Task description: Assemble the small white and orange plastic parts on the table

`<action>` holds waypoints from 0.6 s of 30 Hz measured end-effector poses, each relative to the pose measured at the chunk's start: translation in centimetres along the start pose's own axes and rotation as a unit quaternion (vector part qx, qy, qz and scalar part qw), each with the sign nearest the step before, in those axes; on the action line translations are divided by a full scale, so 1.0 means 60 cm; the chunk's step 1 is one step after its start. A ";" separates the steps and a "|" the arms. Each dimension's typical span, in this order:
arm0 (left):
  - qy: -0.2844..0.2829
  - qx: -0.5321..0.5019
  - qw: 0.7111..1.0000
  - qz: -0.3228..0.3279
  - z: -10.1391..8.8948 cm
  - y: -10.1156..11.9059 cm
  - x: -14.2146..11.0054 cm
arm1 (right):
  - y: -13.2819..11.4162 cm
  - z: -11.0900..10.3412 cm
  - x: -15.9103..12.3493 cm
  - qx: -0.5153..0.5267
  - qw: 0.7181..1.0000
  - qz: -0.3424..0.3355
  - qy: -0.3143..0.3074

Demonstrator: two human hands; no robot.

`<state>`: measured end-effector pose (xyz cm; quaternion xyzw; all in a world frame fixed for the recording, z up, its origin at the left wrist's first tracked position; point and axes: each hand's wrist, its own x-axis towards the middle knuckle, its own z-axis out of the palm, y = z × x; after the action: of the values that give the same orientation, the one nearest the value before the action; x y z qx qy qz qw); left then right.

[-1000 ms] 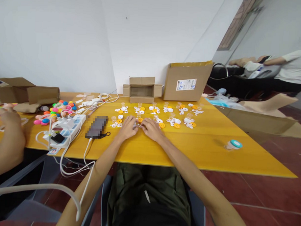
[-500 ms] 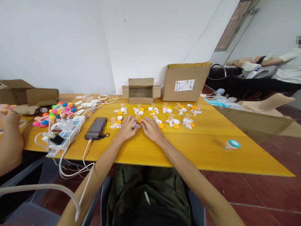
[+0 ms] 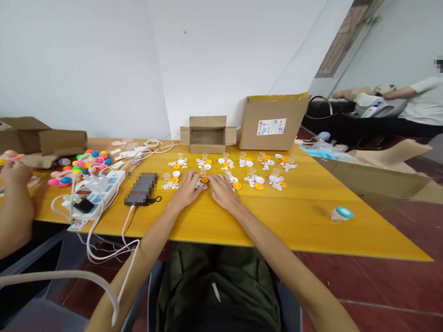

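Note:
My left hand [image 3: 187, 189] lies on the yellow tabletop, its fingers stretched forward and the thumb apart from them. Small white perforated pieces [image 3: 199, 183] show between its thumb and fingers. My right hand [image 3: 222, 191] rests beside it, fingers extended and bent slightly down, with no held thing visible. An orange round part [image 3: 204, 179] lies between the two hands, close to the right fingertips. Around them stand several small groups, each with a clear cup [image 3: 273, 171], a white disc [image 3: 259, 179], an orange disc [image 3: 259, 186] and little white pieces. My fingertips partly hide the nearest groups.
An open carton [image 3: 207, 147] and a large closed box [image 3: 272, 122] stand at the back. Left are a phone [image 3: 142, 188], a power strip [image 3: 106, 188], cables and colourful balls [image 3: 65, 180]. A teal-lidded jar [image 3: 341, 213] sits right. A co-worker's hand [image 3: 16, 173] is far left.
My right hand has shifted slightly, its fingers a little farther from my left hand. The left hand barely moves. The co-worker at left now holds up a yellow and pink piece.

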<state>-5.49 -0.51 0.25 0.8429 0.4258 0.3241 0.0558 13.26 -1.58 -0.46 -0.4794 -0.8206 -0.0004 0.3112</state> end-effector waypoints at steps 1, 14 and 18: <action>0.001 0.000 1.000 0.000 0.000 0.000 0.000 | -0.002 -0.001 0.000 -0.004 1.000 0.001 -0.001; 0.018 0.028 0.998 0.045 0.003 -0.005 -0.003 | -0.012 -0.017 -0.009 -0.136 0.988 -0.058 0.035; 0.022 0.043 0.997 0.055 0.000 0.001 -0.006 | -0.003 -0.029 -0.033 -0.146 0.984 -0.094 0.044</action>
<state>-5.62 -0.79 0.09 0.8594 0.3932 0.3267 -0.0080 14.68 -3.76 -0.02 -0.4399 -0.8386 -0.1707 0.2722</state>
